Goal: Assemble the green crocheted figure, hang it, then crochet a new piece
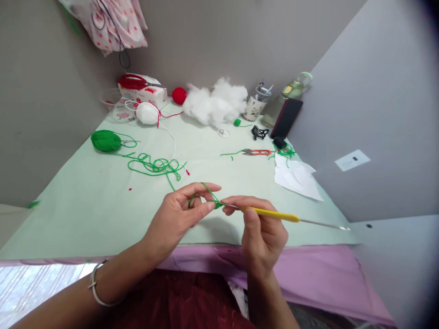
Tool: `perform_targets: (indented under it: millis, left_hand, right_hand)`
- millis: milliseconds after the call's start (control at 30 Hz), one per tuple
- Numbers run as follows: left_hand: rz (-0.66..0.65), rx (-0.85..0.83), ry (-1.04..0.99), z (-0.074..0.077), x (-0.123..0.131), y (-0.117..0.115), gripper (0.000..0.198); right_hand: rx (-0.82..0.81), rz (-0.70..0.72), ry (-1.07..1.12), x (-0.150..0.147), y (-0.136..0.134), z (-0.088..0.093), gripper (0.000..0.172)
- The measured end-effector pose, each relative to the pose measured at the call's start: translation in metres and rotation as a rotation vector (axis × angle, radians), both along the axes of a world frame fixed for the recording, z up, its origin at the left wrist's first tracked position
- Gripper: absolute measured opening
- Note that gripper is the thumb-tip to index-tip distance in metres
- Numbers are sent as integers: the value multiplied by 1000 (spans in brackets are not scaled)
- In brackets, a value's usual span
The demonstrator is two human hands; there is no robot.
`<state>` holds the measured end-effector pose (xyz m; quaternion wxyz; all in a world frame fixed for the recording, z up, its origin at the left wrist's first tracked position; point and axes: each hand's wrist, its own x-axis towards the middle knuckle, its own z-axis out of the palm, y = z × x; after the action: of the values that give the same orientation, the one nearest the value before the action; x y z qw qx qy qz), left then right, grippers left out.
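Observation:
My left hand (181,212) pinches a strand of green yarn (156,165), which loops round its fingers and trails back across the table to a green yarn ball (105,140). My right hand (262,228) grips a yellow-handled crochet hook (274,214), its metal tip in a small green stitch between the two hands. Both hands hover over the front edge of the pale green table (85,205).
At the back lie white stuffing (216,105), a red ball (179,95), a white ball with red thread (147,113), a tissue box with red scissors (142,89), a pen cup (257,104), a bottle (291,93) and a dark phone (286,118). Orange snips (257,152) and white paper (297,177) lie right.

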<state>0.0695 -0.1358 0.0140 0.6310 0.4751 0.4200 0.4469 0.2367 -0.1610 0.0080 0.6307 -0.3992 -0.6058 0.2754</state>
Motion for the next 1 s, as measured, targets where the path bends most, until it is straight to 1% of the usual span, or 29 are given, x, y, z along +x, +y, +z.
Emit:
perform_targets:
  millis: [133,267,333,433,533,633,700,733,800,867,933,1000]
  left_hand:
    - [39,37,24,0,1,-1,23]
    - [73,58,36,2,2,-2,21]
    - [87,78,44,2,3,-3,21]
    - [139,151,55,2,5,-3,20]
    - [177,199,66,2,7,-5,23]
    - [151,136,10,3,10,-8,31]
    - [95,36,-81,4,11,-8,36]
    - [51,-31,-141,5,11,-7,37]
    - [-51,-178,-271,7,8,-4,39]
    - [-100,-278,-372,8,4,0,38]
    - [-71,-287,-406,9,1,5,34]
    - [-34,-250,-386,10,-1,6,30]
  right_hand:
    - [131,20,-157,2,-3,-2,33]
    - [212,19,-258,3,-3,-5,37]
    - [254,7,-297,3,-2,-5,35]
    - [308,-18,-360,3,-1,-5,30]
    - [389,-101,-477,0,0,-9,28]
    - [490,-262,-592,-6,0,-18,30]
    - [510,-332,-628,-8,-1,-23,33]
    - [507,-342,-634,-8,-1,-25,35]
    - [480,-321,-615,-7,-1,-26,37]
    - [413,-274,-498,-6,-2,-21,35]
    - [304,-239,-290,-5,-2,-14,29]
    - [195,-195,-65,-7,-2,-8,25]
